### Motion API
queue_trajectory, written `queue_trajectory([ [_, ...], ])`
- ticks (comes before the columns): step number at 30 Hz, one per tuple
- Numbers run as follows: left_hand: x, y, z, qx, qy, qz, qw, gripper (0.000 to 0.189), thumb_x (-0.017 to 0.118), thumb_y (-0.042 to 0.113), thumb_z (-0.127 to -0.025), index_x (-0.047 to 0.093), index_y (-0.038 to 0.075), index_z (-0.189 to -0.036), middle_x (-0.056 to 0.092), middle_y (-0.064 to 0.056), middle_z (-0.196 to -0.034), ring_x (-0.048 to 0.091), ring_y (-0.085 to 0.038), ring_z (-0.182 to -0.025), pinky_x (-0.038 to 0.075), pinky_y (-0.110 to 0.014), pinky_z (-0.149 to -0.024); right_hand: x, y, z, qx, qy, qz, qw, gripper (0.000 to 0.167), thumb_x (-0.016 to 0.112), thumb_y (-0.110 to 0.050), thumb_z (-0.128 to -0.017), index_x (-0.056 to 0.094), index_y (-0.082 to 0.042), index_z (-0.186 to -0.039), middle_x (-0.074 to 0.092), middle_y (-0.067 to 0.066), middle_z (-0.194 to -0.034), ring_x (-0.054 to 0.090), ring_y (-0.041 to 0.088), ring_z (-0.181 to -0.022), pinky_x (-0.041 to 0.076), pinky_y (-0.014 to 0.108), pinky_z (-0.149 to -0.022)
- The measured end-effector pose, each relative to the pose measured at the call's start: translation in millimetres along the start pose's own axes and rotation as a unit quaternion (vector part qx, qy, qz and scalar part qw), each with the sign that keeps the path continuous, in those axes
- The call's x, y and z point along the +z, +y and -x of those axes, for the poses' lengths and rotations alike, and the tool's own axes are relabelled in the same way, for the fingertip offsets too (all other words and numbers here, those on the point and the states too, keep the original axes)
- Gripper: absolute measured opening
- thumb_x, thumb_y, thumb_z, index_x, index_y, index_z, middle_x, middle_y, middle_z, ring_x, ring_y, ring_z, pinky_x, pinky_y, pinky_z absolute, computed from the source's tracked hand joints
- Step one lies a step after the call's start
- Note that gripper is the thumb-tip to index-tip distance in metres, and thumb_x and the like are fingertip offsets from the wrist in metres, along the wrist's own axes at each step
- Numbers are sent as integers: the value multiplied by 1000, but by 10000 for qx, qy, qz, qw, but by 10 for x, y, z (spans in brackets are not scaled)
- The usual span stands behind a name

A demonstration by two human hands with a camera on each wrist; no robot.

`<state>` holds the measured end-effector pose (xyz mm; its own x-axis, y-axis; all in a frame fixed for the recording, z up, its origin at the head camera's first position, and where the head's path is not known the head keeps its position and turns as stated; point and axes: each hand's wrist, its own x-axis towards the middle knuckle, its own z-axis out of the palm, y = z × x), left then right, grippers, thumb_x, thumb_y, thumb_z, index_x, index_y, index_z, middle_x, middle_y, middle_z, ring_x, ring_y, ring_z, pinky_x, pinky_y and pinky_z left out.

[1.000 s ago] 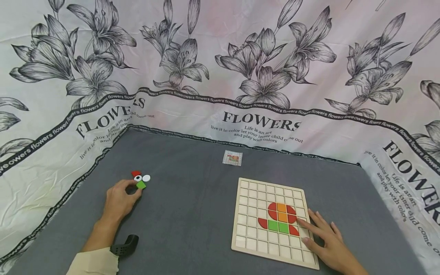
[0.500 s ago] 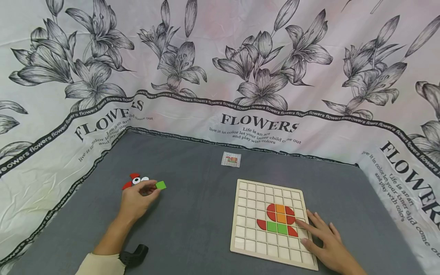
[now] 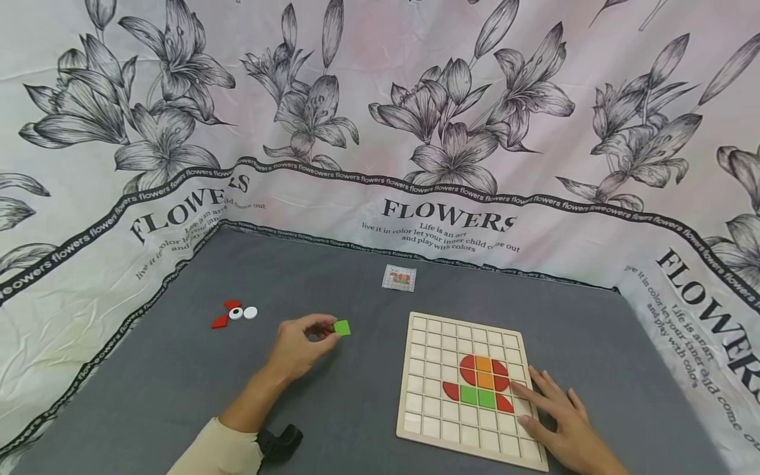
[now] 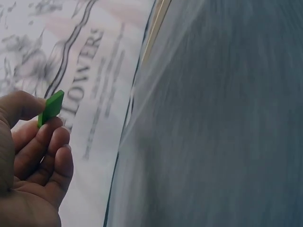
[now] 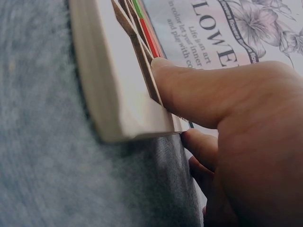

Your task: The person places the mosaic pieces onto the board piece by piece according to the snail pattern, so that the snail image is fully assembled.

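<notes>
Pinching: left hand (image 3: 299,347), thumb and fingertips closed on green tile (image 3: 342,328)
Touching: right hand (image 3: 561,417), fingers spread, at board's (image 3: 450,432) edge

The head view has soft, even light, with a faint shadow on the grey desk (image 3: 350,409) below the left hand (image 3: 293,346). Its wide lens bends the flower-printed cloth (image 3: 350,39) towards the edges. The left wrist view is dimmer, and blur streaks the grey desk. In the right wrist view, white glare washes out the wooden grid board (image 5: 118,80), and the nearest cloth-like surface is unfocused.
</notes>
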<state>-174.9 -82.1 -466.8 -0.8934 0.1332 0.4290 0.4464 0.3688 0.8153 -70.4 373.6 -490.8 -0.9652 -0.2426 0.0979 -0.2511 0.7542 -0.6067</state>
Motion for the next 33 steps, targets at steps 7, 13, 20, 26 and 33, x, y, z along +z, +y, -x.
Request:
queue_trajectory([
  [7,373,128,-26,57,-484,370,9981,21,78,1,-79,72,2,-99,68,0,-84,63,-11,-70,53,-29,-64,-1,-4,-2,24,-18,39,10000,46,62,-24,-95,54,-17,-140,28,28,-150,15,55,-134,-6,72,-98],
  [13,638,197,-40,134,-939,578,9938,19,75,3,-82,72,2,-101,68,0,-86,62,-11,-72,53,-28,-66,7,16,-5,-13,-17,42,10000,47,62,-23,-95,53,-18,-141,28,27,-150,14,52,-136,-5,72,-98],
  [20,923,270,-43,32,-1476,940,9846,18,73,2,-83,71,-1,-101,67,-2,-84,62,-9,-73,52,-26,-65,5,26,-12,80,-73,1,9999,48,65,-23,-93,55,-18,-139,28,28,-149,18,56,-132,-2,74,-96],
  [26,1154,334,-49,-9,-1913,773,9785,19,74,6,-83,72,1,-102,65,5,-82,58,-4,-71,50,-22,-64,11,19,-8,84,-20,90,9999,49,65,-24,-93,54,-18,-140,29,27,-149,18,54,-133,-1,74,-97],
  [33,1346,404,-67,-18,-2076,227,9779,19,75,10,-84,74,5,-102,64,6,-89,58,-6,-80,48,-19,-69,11,13,-11,0,47,50,10000,48,65,-23,-92,55,-16,-139,29,28,-149,19,55,-133,-2,74,-97],
])
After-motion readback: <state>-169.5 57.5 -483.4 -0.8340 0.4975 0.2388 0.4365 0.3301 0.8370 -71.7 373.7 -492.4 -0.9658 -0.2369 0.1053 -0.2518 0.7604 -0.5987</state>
